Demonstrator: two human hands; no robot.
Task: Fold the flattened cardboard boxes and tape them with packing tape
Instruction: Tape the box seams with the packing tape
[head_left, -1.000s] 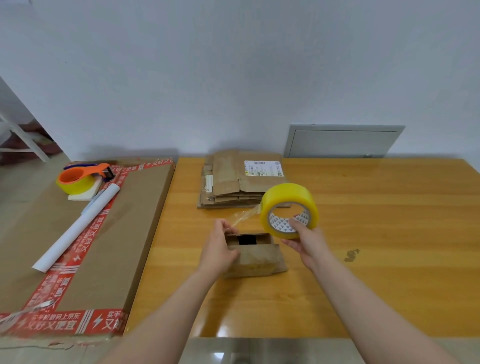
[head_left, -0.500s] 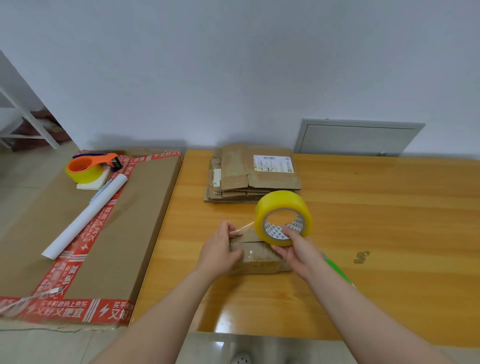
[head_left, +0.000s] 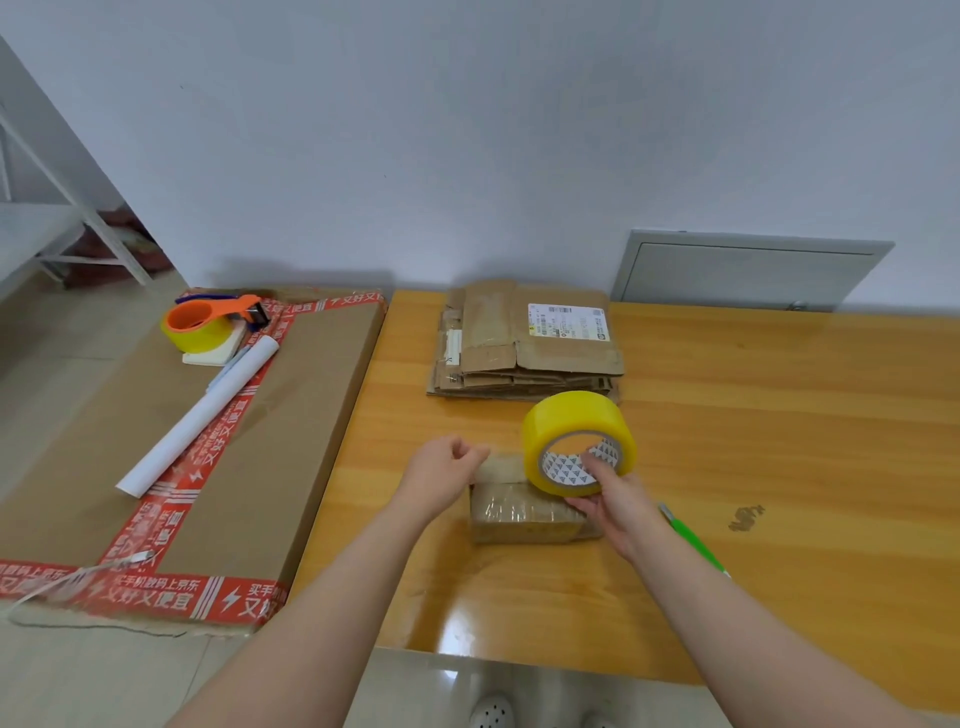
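While the left hand (head_left: 444, 475) pinches the free tape end (head_left: 501, 461) with curled fingers at frame centre, the right hand (head_left: 621, 512) hooks its fingers into the core of the yellow tape roll (head_left: 576, 441), just above the small folded box (head_left: 522, 514). Best, I judge: hold the strip taut, lay it along the seam, then rub flat. Glossy film, matte creased cardboard; flattened boxes (head_left: 524, 348) lie stacked higher in the frame on the lacquered worktop (head_left: 779, 415).

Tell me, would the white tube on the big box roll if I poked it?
Probably: the white tube is round and lies on its side on the flat big box, so a sideways poke should roll it. It looks like rolled paper, so likely light and squashable. The pen beside it might block one way.
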